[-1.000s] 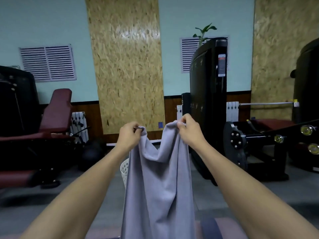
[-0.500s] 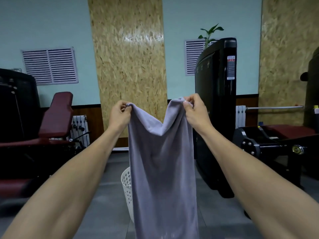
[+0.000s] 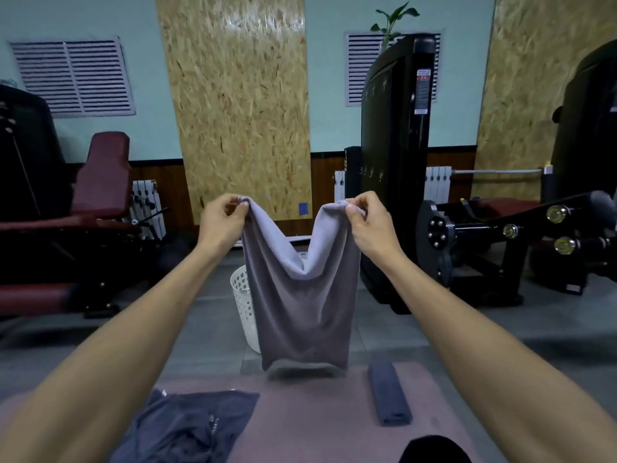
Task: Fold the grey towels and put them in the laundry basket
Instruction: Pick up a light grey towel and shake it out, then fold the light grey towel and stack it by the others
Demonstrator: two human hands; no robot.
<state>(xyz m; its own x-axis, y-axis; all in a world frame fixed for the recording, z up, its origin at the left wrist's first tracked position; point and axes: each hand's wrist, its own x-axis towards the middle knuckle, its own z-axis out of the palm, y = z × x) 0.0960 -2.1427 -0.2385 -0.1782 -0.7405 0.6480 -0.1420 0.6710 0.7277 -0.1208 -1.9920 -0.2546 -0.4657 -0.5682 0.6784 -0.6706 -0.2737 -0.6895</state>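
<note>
Head view, looking down my arms. Task is partway, by my reading. One dark towel (image 3: 389, 392) lies folded into a narrow strip on the pink worktop (image 3: 310, 416), near right, not yet in the basket. Another dark towel (image 3: 187, 426) sprawls unfolded and rumpled at near left. The white laundry basket (image 3: 242, 302) stands on the floor just beyond the worktop's far edge, mostly hidden behind the cloth I hold; I cannot tell whether anything is inside it.

The light grey towel (image 3: 300, 305) hangs in the air in front of me, doubled over by the look of the looped bottom edge, which floats just above the worktop's far edge. Its top edge sags in a V between my hands.

Left hand (image 3: 220, 222): arm stretched forward, grip closed, thumb and fingers pinching the towel's top left corner. Right hand (image 3: 367, 222): same reach, at matching height, grip closed in a pinch on the top right corner. Hands stand apart at roughly the towel's width.

Left to do, as I judge: finish this fold, fold the rumpled one, carry all into the basket.
</note>
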